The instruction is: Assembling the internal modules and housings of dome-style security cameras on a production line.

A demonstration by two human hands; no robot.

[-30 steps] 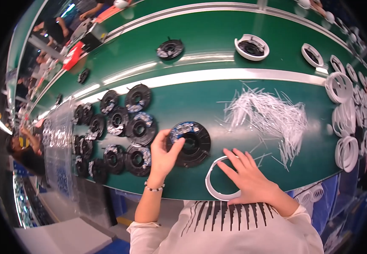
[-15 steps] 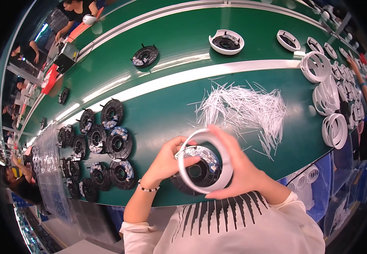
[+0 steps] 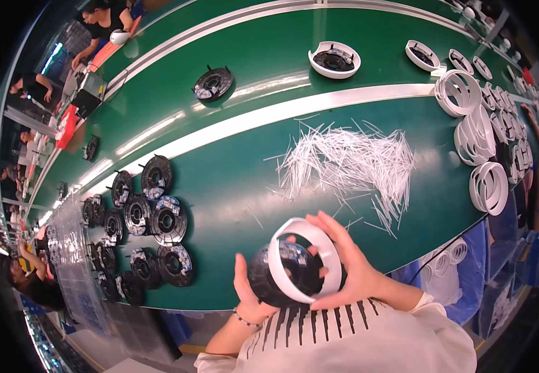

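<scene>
A black round plastic base (image 3: 261, 275) with a curved circuit board on it is in my left hand (image 3: 249, 298). The thumb stands up beside its left edge and fingertips show behind it, through the ring. My right hand (image 3: 358, 273) grips a white plastic ring (image 3: 333, 266) by its right side, thumb below and fingers above. The ring is tilted and overlaps the front of the base; I cannot tell whether the two touch. Both are held close to my body, at the near edge of the green table (image 3: 220, 248).
Beyond my hands lies a heap of thin white strips (image 3: 344, 158). Several black bases (image 3: 169, 221) with boards stand at the left. Stacked white rings (image 3: 488, 188) are at the right. A far green strip carries a black base (image 3: 213, 84) and a white-rimmed unit (image 3: 335, 60). People work farther off.
Both hands have come nearer my body with the base and the ring. My left hand has shifted from the base's upper left to its lower left side, and the base is now tilted.
</scene>
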